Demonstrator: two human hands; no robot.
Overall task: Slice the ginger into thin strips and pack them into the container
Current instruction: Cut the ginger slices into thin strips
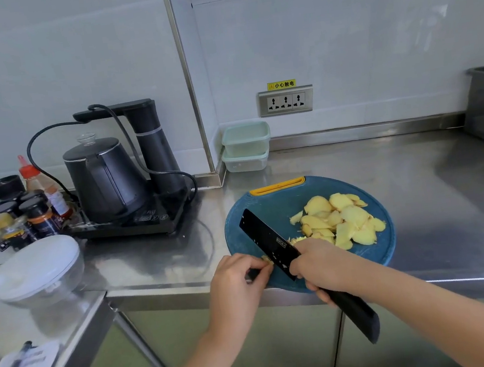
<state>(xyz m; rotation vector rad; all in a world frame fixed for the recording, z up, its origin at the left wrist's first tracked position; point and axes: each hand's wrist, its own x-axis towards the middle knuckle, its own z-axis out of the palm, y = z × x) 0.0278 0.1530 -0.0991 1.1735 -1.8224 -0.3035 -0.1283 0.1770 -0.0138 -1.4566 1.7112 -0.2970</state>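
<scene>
A steel table (417,180) runs along a white tiled wall. On its front edge lies a round blue cutting board (267,204) with a yellow grip at its far side. To the left of the board stands a black kettle (103,182) on its base. Two stacked containers (247,146) with pale green lids sit in the wall corner behind the board, well apart from the ginger.

A black knife (267,241) lies angled over the near left part of the board, its tip pointing away and to the left. The right hand (321,265) grips the knife where handle meets blade, fingers wrapped round it. The left hand (240,278) is curled just left of the blade, and its fingertips pinch what seems to be a small ginger piece (267,260), mostly hidden.

A pile of yellow ginger slices (342,219) covers the right half of the board. A few thin strips (298,240) lie beside the blade.
</scene>
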